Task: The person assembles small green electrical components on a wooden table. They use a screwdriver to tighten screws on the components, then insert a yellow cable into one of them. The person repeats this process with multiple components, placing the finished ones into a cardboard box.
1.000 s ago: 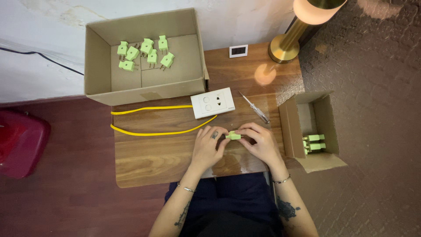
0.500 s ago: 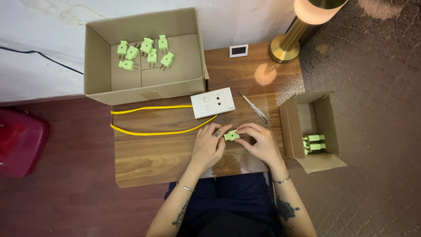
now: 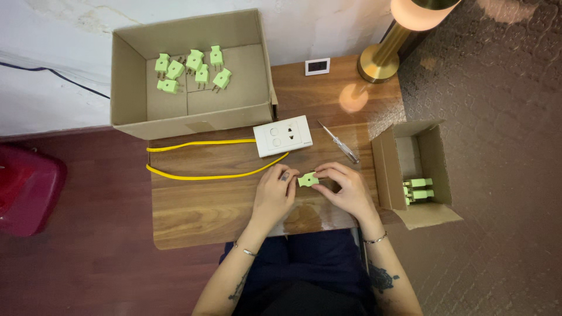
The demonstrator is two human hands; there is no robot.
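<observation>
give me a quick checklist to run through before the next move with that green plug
1. Light green plastic plug held between left hand and right hand: ok.
2. Slim clear-handled screwdriver on the table within reach: ok.
3. Yellow cable lying untangled: ok.
4. Small cardboard box open: ok.
5. Large cardboard box with more plugs: ok.
6. Plug screws tight: cannot tell.

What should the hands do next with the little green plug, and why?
Probably reach for the screwdriver: both the left hand and right hand hold one green plug over the table, and the tool lies just above the right hand.
</observation>
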